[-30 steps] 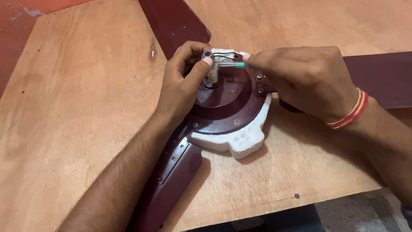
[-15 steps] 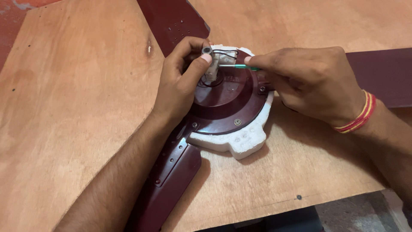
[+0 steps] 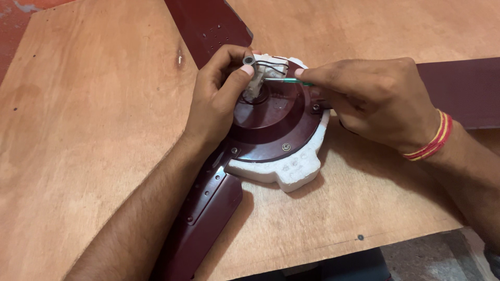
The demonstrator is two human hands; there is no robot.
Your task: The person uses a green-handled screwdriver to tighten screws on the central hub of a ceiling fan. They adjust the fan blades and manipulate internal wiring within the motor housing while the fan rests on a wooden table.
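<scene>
As seen left to right: left hand (image 3: 219, 106), grip clenched on white terminal block (image 3: 263, 78) atop maroon fan motor (image 3: 276, 117); right hand (image 3: 372, 101), grip pinching green wire (image 3: 286, 80), long axis level, tip toward block; plywood surface (image 3: 94, 130).

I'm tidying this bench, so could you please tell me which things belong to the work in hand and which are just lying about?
In hand:
- ceiling fan motor
- white terminal block
- green wire
- white foam cradle
- fan blades

Lying about:
- only the plywood tabletop
</scene>
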